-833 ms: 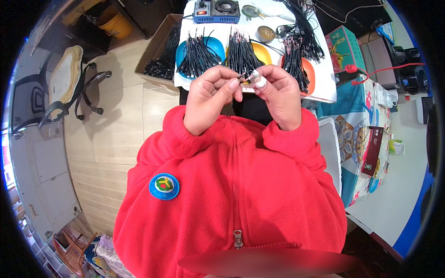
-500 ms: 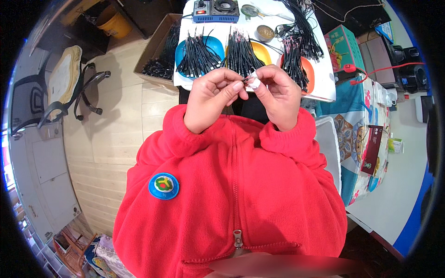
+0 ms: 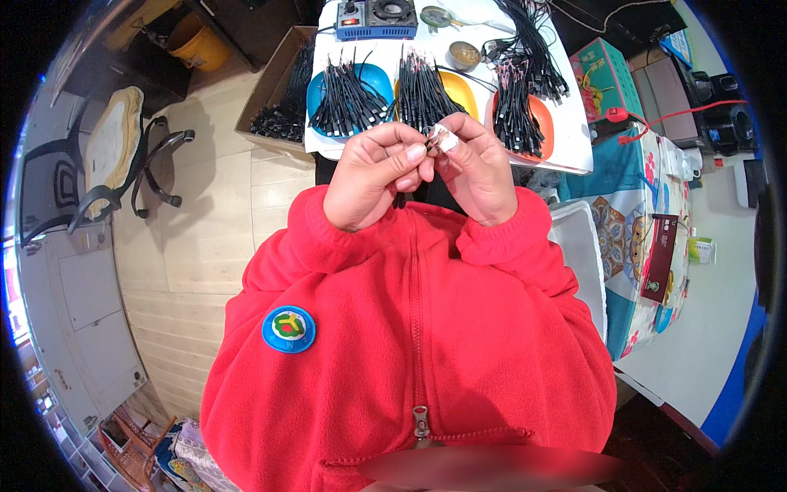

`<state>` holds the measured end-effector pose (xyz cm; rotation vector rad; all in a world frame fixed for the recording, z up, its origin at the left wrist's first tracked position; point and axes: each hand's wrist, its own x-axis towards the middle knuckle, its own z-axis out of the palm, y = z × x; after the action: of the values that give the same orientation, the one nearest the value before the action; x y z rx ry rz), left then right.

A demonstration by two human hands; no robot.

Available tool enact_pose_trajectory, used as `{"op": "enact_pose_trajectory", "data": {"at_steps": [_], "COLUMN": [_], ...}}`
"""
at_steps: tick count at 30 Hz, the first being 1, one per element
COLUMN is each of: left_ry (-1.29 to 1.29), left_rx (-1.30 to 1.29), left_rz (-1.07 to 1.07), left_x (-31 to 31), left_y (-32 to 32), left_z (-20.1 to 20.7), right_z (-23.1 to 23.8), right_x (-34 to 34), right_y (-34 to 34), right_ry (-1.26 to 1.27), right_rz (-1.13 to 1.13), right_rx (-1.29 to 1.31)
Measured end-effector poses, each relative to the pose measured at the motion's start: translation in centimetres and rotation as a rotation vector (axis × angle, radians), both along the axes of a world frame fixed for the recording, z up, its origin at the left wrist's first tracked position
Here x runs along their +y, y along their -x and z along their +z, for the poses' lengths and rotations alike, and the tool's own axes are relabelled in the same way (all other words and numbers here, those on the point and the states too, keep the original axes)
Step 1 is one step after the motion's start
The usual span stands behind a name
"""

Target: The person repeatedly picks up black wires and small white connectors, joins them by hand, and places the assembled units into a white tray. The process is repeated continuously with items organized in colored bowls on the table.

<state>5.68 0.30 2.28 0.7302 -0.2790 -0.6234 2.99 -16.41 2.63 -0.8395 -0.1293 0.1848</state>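
Observation:
My left hand is pinched on a thin black cable, whose lower end shows beneath the fingers. Opposite it, my right hand has its thumb and fingers closed close to the cable's end. White material covers or sits at those right fingertips; I cannot tell if it is a finger wrap or a separate piece. The fingers hide most of the cable's end. Just beyond my hands, bundles of black cables lie across a blue tray, a yellow tray and an orange tray.
On the white table stand a blue-based device and a small metal bowl. More cables lie at the far right. A cardboard box of cables is at left, near an office chair. A patterned cloth lies right.
My right hand has shifted slightly left and turned, showing more of the white material. A black cable length now shows below my left hand. The trays hold the same bundles.

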Motion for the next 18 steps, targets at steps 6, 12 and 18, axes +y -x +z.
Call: {"op": "enact_pose_trajectory", "data": {"at_steps": [6,12,18], "left_ry": [0.050,-0.341,-0.383], "left_rx": [-0.003,-0.314,-0.299], "left_rz": [-0.057,-0.007,-0.023], "left_x": [0.0,-0.2,-1.4], "left_y": [-0.2,0.4,0.1], "left_z": [-0.2,-0.1,-0.8], "right_z": [1.2,-0.1,-2.5], "right_x": [-0.7,-2.2,-3.2], "right_y": [0.0,-0.2,-0.2], "right_ry": [0.234,-0.005,-0.328], "right_rz": [-0.053,0.165,0.292], "right_rx": [0.025,0.169,0.297]}}
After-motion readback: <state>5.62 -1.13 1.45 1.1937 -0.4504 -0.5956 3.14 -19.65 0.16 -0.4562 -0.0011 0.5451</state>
